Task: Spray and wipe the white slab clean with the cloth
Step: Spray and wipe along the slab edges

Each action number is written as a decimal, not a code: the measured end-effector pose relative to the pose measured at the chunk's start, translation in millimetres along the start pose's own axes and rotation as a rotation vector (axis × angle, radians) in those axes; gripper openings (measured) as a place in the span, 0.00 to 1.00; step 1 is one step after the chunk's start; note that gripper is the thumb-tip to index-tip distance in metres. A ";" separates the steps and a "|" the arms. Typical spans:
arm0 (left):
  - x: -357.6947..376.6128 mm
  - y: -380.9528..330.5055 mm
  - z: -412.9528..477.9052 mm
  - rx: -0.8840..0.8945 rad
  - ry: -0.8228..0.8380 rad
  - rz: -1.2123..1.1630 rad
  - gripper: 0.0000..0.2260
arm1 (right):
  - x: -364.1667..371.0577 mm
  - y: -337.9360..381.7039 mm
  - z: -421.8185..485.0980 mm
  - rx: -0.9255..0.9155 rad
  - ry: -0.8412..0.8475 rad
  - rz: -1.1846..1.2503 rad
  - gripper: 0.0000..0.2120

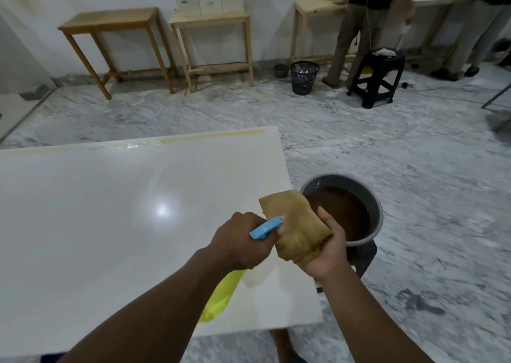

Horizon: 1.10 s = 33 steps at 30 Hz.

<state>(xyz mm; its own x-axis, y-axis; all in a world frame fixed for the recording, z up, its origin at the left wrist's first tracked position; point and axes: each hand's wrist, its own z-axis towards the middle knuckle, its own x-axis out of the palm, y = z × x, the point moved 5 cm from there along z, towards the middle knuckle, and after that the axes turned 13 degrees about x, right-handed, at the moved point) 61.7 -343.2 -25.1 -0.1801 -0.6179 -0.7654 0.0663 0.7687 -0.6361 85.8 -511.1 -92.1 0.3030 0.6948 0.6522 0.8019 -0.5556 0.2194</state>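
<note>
Blue spray nozzle (266,227) points right at the cloth (297,225); both hands' fingers (327,219) seemingly grip.

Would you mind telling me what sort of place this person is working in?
Probably a workshop or training room rather than a home: a marble-patterned floor, plain wooden tables along the wall, and a white slab set up as a work surface, with a bucket of brown water on a stool beside it.

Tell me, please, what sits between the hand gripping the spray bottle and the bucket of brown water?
In the head view, the folded cloth, held up by the right hand, lies between the left hand on the spray bottle and the bucket.
</note>
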 end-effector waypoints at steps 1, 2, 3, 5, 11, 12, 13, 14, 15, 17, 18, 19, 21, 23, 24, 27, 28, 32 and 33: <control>-4.5 4.9 11.2 -0.018 -0.005 0.012 0.25 | 11.7 12.4 11.1 0.001 -0.036 -0.045 0.25; -10.7 11.8 23.2 -0.038 -0.028 0.004 0.26 | 22.1 27.1 25.2 0.004 -0.083 -0.107 0.23; -18.6 20.2 36.6 -0.061 -0.061 -0.026 0.26 | 36.5 43.7 39.2 0.009 -0.125 -0.186 0.22; -35.5 38.0 65.6 -0.111 -0.126 -0.107 0.25 | 63.1 83.9 79.8 0.010 -0.239 -0.361 0.18; -76.2 84.9 160.4 -0.133 -0.262 -0.140 0.26 | 176.6 221.8 228.5 -0.373 -0.557 -1.124 0.17; -80.0 90.1 171.8 -0.135 -0.272 -0.134 0.26 | 196.0 236.0 250.0 -0.456 -0.567 -1.283 0.17; -82.0 96.7 183.8 -0.140 -0.279 -0.133 0.25 | 210.2 248.0 276.5 -0.513 -0.554 -1.425 0.18; -82.3 104.9 195.9 -0.146 -0.287 -0.135 0.25 | 218.9 257.1 306.7 -0.551 -0.525 -1.529 0.22; -82.5 111.9 205.5 -0.146 -0.297 -0.139 0.24 | 223.6 262.1 334.6 -0.546 -0.499 -1.642 0.26; -83.2 122.8 218.9 -0.150 -0.318 -0.148 0.25 | 220.1 264.3 379.3 -0.412 -0.560 -1.875 0.29; -83.3 126.1 222.9 -0.149 -0.326 -0.153 0.25 | 215.8 264.3 392.2 -0.339 -0.629 -1.970 0.30; -82.2 131.0 226.1 -0.152 -0.332 -0.164 0.25 | 212.1 263.1 403.4 -0.320 -0.683 -2.034 0.31; -77.3 139.8 229.7 -0.153 -0.338 -0.200 0.24 | 209.1 257.1 416.4 -0.490 -0.686 -2.110 0.31; -71.3 145.3 230.2 -0.149 -0.334 -0.232 0.23 | 197.6 245.3 429.3 -0.703 -0.641 -2.176 0.30; -68.7 148.2 230.2 -0.146 -0.335 -0.249 0.23 | 191.7 240.9 434.2 -0.781 -0.659 -2.192 0.30; -64.3 156.1 227.8 -0.132 -0.354 -0.256 0.22 | 187.1 236.6 441.1 -0.855 -0.703 -2.193 0.30; -61.7 157.9 225.8 -0.133 -0.344 -0.244 0.22 | 186.9 236.3 441.4 -0.858 -0.700 -2.198 0.30; -55.3 152.9 210.3 -0.137 -0.324 -0.232 0.23 | 173.1 230.0 429.0 -0.869 -0.690 -2.175 0.29; -53.8 150.3 205.8 -0.135 -0.319 -0.237 0.23 | 166.0 222.2 420.0 -0.871 -0.688 -2.179 0.29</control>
<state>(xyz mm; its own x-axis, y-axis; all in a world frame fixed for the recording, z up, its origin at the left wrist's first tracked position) 283.3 -228.5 -99.5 0.1397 -0.7839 -0.6050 -0.0732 0.6011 -0.7958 530.6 -327.4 -239.8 -0.0992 0.1801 -0.9786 -0.1662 0.9667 0.1948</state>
